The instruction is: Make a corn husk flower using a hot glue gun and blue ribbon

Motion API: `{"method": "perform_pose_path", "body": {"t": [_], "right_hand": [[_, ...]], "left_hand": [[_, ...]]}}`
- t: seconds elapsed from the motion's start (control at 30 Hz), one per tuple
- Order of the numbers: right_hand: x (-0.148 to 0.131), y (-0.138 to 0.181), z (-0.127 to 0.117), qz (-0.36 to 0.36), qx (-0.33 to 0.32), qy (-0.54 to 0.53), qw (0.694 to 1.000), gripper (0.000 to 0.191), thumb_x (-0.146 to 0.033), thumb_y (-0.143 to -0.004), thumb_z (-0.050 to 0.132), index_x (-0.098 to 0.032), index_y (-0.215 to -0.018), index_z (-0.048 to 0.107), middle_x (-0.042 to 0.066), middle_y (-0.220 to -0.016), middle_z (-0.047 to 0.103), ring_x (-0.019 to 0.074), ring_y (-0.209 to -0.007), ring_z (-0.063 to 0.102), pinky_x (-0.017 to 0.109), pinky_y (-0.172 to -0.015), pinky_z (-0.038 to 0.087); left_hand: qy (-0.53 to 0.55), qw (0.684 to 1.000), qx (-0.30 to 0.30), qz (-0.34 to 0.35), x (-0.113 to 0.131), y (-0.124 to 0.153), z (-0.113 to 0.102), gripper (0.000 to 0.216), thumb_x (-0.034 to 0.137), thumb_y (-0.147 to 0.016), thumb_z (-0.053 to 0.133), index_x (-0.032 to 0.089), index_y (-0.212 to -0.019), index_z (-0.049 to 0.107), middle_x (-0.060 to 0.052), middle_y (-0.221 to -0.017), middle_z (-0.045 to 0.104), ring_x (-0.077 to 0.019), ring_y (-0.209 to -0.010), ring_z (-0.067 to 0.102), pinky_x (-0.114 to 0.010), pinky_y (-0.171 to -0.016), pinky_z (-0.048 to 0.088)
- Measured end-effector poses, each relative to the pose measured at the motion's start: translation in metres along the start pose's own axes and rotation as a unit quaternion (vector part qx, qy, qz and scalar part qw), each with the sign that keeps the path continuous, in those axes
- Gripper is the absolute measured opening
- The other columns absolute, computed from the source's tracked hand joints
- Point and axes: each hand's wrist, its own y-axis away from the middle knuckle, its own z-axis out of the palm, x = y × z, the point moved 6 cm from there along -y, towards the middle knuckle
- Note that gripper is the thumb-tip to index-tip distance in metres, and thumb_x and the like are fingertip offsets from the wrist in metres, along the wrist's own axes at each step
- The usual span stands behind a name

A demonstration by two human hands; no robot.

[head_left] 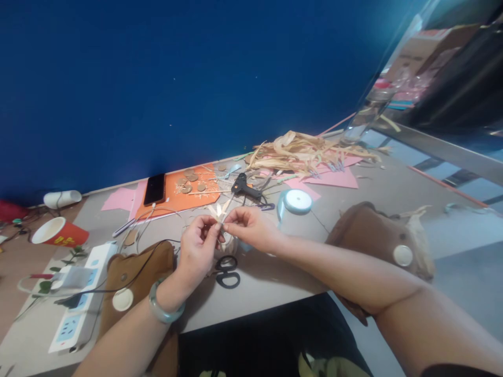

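My left hand (198, 246) and my right hand (251, 229) meet above the table, both pinching a small pale strip of dried husk (220, 212) between thumb and fingers. A pale green bangle (163, 309) sits on my left wrist. Directly under the hands lies a pair of black-handled scissors (227, 271) and a small pale round piece partly hidden by my fingers.
A black glue gun (244, 187), a roll of light blue ribbon (297, 201), a heap of dried husks (306, 152) on pink paper, an orange sheet (188, 195) with round cutouts, a phone (154, 189), a red cup (58, 233), a power strip (82, 293), brown pouches (377, 235).
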Motion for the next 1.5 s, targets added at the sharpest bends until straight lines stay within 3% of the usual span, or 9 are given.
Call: {"method": "perform_pose_path", "body": {"t": [0.33,0.5,0.73,0.87,1.0,1.1,1.2,1.33,1.5], "right_hand": [[-0.003,0.002,-0.001,-0.030,0.015,0.015,0.999,0.020,-0.033,-0.074,0.068,-0.013,-0.072,0.066,0.002,-0.067,0.066,0.0114,-0.062,0.055,0.024,-0.057,0.042],[-0.001,0.001,-0.001,-0.006,0.015,0.015,1.000,0.013,-0.026,-0.073,0.065,-0.013,-0.072,0.064,-0.001,-0.064,0.061,0.0077,-0.055,0.048,0.021,-0.051,0.037],[0.000,0.001,0.004,0.034,-0.054,-0.111,0.992,0.016,-0.028,-0.075,0.066,-0.015,-0.074,0.059,-0.007,-0.049,0.048,0.0042,-0.041,0.035,0.019,-0.041,0.025],[0.001,0.002,0.007,0.068,-0.095,-0.181,0.977,0.021,-0.032,-0.074,0.070,-0.015,-0.075,0.058,-0.009,-0.046,0.046,0.0033,-0.038,0.032,0.018,-0.038,0.020],[0.003,0.002,0.010,0.080,-0.132,-0.201,0.967,0.026,-0.034,-0.073,0.073,-0.014,-0.075,0.057,-0.010,-0.046,0.045,0.0026,-0.037,0.032,0.017,-0.037,0.021],[0.005,0.001,0.010,0.079,-0.136,-0.199,0.967,0.027,-0.034,-0.073,0.074,-0.014,-0.075,0.057,-0.009,-0.046,0.046,0.0025,-0.037,0.034,0.016,-0.036,0.021],[0.007,-0.001,0.009,0.075,-0.140,-0.207,0.965,0.027,-0.033,-0.072,0.075,-0.013,-0.075,0.057,-0.009,-0.047,0.047,0.0025,-0.036,0.035,0.016,-0.035,0.021],[0.005,0.000,0.012,0.087,-0.179,-0.230,0.953,0.025,-0.032,-0.074,0.074,-0.013,-0.074,0.057,-0.008,-0.048,0.047,0.0020,-0.036,0.034,0.015,-0.035,0.020],[0.000,0.005,0.016,0.116,-0.237,-0.274,0.925,0.026,-0.028,-0.073,0.074,-0.013,-0.072,0.054,-0.010,-0.047,0.043,0.0004,-0.035,0.029,0.014,-0.034,0.020]], "left_hand": [[-0.005,1.000,0.013,0.009,0.000,-0.001,-0.004,0.021,0.035,-0.080,0.067,0.017,-0.084,0.056,0.002,-0.059,0.063,-0.0118,-0.051,0.062,-0.022,-0.053,0.050],[0.018,1.000,0.005,0.001,0.002,-0.001,-0.002,0.021,0.034,-0.078,0.068,0.017,-0.082,0.057,0.001,-0.058,0.064,-0.0118,-0.051,0.062,-0.022,-0.054,0.050],[0.153,0.985,-0.050,-0.059,0.010,-0.006,0.001,0.028,0.028,-0.070,0.074,0.016,-0.090,0.058,0.002,-0.070,0.063,-0.0105,-0.055,0.061,-0.024,-0.056,0.051],[0.144,0.985,-0.061,-0.073,0.012,-0.007,0.001,0.028,0.029,-0.071,0.073,0.017,-0.094,0.060,0.002,-0.073,0.059,-0.0092,-0.055,0.057,-0.023,-0.053,0.047],[0.017,0.993,-0.113,0.005,0.015,-0.006,0.003,0.018,0.033,-0.084,0.061,0.016,-0.082,0.065,0.002,-0.064,0.053,-0.0099,-0.057,0.050,-0.024,-0.057,0.042],[-0.078,0.983,-0.115,0.118,0.023,-0.002,0.001,0.027,0.030,-0.090,0.053,0.016,-0.068,0.061,0.000,-0.066,0.050,-0.0120,-0.065,0.049,-0.026,-0.065,0.040],[-0.113,0.972,-0.116,0.172,0.030,0.002,0.000,0.032,0.026,-0.092,0.050,0.016,-0.062,0.058,-0.001,-0.071,0.051,-0.0134,-0.072,0.050,-0.027,-0.069,0.041],[-0.078,0.971,-0.146,0.170,0.034,0.005,0.002,0.028,0.025,-0.091,0.052,0.017,-0.067,0.063,-0.003,-0.074,0.053,-0.0139,-0.072,0.052,-0.027,-0.069,0.042],[0.025,0.978,-0.180,0.103,0.024,0.001,-0.001,0.029,0.032,-0.088,0.058,0.017,-0.064,0.065,-0.002,-0.064,0.053,-0.0132,-0.062,0.050,-0.027,-0.060,0.041]]}}
